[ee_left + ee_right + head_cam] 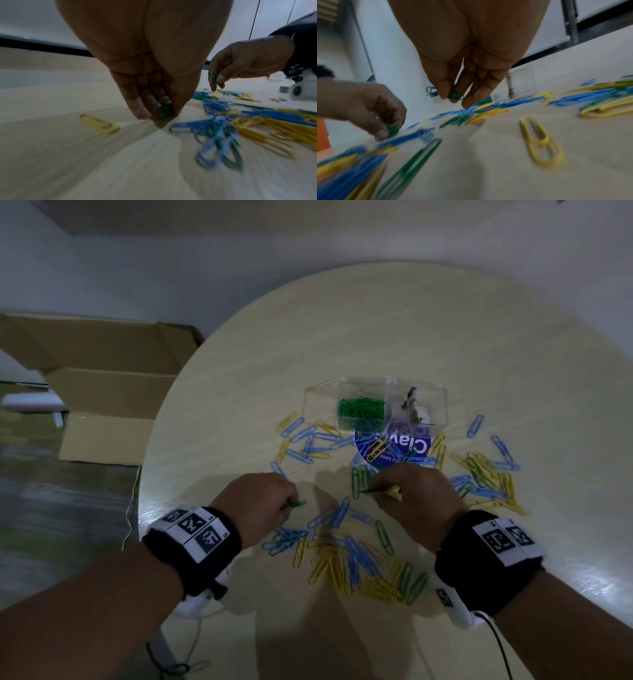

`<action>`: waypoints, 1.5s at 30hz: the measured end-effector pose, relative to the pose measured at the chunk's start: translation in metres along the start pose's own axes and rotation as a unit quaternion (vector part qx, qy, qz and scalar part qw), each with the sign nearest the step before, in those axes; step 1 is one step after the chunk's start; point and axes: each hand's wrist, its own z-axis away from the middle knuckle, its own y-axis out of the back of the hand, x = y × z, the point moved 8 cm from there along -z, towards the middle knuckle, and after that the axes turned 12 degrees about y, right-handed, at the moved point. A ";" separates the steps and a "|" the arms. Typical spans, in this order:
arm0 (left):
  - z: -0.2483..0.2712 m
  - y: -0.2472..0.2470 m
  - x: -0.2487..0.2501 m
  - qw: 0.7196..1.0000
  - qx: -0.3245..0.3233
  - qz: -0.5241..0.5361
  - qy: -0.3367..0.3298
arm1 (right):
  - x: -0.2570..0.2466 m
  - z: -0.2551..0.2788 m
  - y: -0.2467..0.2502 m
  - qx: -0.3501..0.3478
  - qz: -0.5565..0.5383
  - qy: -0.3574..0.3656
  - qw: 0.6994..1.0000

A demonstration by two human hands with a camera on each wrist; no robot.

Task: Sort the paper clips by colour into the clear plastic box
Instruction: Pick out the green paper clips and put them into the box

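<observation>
Partly blurred, both hands pinching green clips, left hand (154,83), right hand (471,75)

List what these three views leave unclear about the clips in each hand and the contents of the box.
- Left hand: it pinches green clips, but curled fingers and blur in the left wrist view hide the count.
- Right hand: its green clips are too bunched and blurred in the right wrist view to count.
- Clear plastic box: in the head view, the small pale items in the right compartment are too small and dim to identify.
</observation>
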 end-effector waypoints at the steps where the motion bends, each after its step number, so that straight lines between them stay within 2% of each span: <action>1: -0.003 0.009 0.002 1.000 0.015 0.027 0.006 | 0.004 -0.002 0.008 0.019 -0.012 -0.016 1.000; 3: -0.014 0.036 0.004 0.990 0.063 0.115 0.044 | 0.016 -0.008 0.027 0.068 -0.036 -0.056 0.995; 5: -0.032 0.067 0.006 0.966 0.118 0.209 0.096 | 0.027 -0.018 0.045 0.106 -0.070 -0.098 0.987; 7: -0.055 0.091 0.015 0.944 0.161 0.265 0.117 | 0.033 -0.032 0.060 0.136 -0.083 -0.117 0.980; 11: -0.095 0.109 0.036 0.919 0.169 0.331 0.130 | 0.030 -0.062 0.075 0.145 -0.033 -0.132 0.980; 13: -0.107 0.107 0.043 0.920 0.165 0.333 0.128 | 0.026 -0.071 0.073 0.135 -0.033 -0.137 0.981; 16: -0.113 0.098 0.044 0.913 0.163 0.354 0.122 | 0.025 -0.071 0.063 0.111 -0.071 -0.147 0.980; 19: -0.104 0.097 0.037 0.892 0.174 0.397 0.125 | 0.026 -0.053 0.064 0.133 -0.091 -0.144 0.976; 21: -0.082 0.102 0.040 0.912 0.222 0.331 0.092 | 0.024 -0.032 0.060 0.131 -0.063 -0.131 0.981; 23: -0.056 0.089 0.059 0.946 0.230 0.229 -0.003 | 0.018 -0.007 0.044 0.070 -0.005 -0.102 0.992; 25: -0.035 0.040 0.081 0.976 0.157 0.087 -0.121 | 0.010 0.015 0.016 -0.027 0.059 -0.026 0.998; 26: -0.027 0.011 0.083 0.982 0.115 0.018 -0.152 | 0.010 0.025 -0.001 -0.093 0.098 0.007 0.991; 28: -0.016 -0.025 0.073 0.985 0.066 -0.055 -0.149 | 0.018 0.046 -0.025 -0.192 0.148 0.017 0.970; 30: -0.006 -0.028 0.061 0.988 0.076 -0.056 -0.122 | 0.026 0.057 -0.030 -0.220 0.158 0.016 0.962; 33: 0.005 -0.026 0.047 0.992 0.089 -0.009 -0.088 | 0.028 0.068 -0.026 -0.225 0.150 0.019 0.963; 35: 0.008 -0.026 0.042 0.991 0.083 0.050 -0.091 | 0.029 0.069 -0.021 -0.210 0.104 0.009 0.972; 36: 0.009 -0.023 0.041 0.988 0.089 0.084 -0.098 | 0.028 0.067 -0.014 -0.180 0.067 0.003 0.981; 38: 0.007 -0.010 0.040 0.977 0.127 0.137 -0.104 | 0.026 0.057 0.007 -0.066 0.013 0.014 0.998; 40: 0.002 0.007 0.039 0.968 0.182 0.140 -0.097 | 0.029 0.041 0.030 0.043 0.044 0.011 0.998; 41: -0.002 0.013 0.041 0.967 0.199 0.125 -0.100 | 0.033 0.032 0.036 0.060 0.058 -0.023 0.996; 43: -0.011 0.014 0.047 0.969 0.198 0.074 -0.124 | 0.044 0.016 0.035 0.047 0.079 -0.100 0.991; 45: -0.017 0.005 0.051 0.972 0.181 0.012 -0.152 | 0.044 0.003 0.025 -0.004 0.125 -0.115 0.985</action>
